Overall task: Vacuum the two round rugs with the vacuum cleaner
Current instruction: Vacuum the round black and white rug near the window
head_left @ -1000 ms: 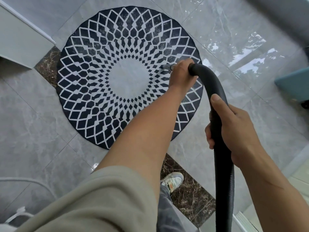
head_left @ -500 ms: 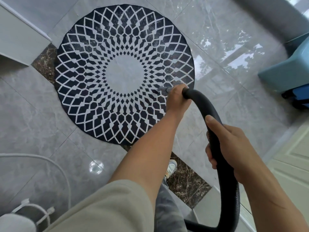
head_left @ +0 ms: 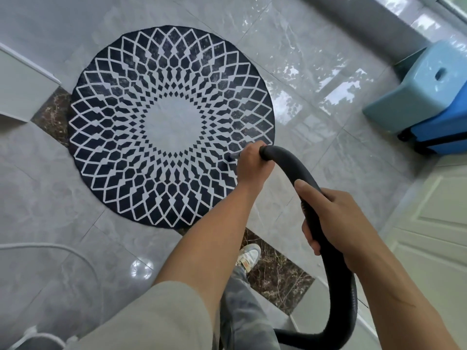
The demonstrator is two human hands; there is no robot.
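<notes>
Compared with a second ago, the metal nozzle [head_left: 233, 155] is drawn nearer and to the right across the round rug [head_left: 171, 122], from beside the pale centre to the dark lattice band close to the rug's near right edge. It is gripped by the left hand [head_left: 252, 164], whose fingers are curled round the end of the black vacuum hose [head_left: 284, 157]; whether the tip touches the pile cannot be told. Further back, the hose is grasped by the right hand [head_left: 333, 218], with the thumb laid along it, and it is looped down to the near right. More of the blue stool [head_left: 417, 89] is brought into view at the far right, well apart from the rug. An outward stroke from the centre is judged to be nearly finished. The left and far parts of this rug are probably yet to be covered, and the second rug is not seen.
</notes>
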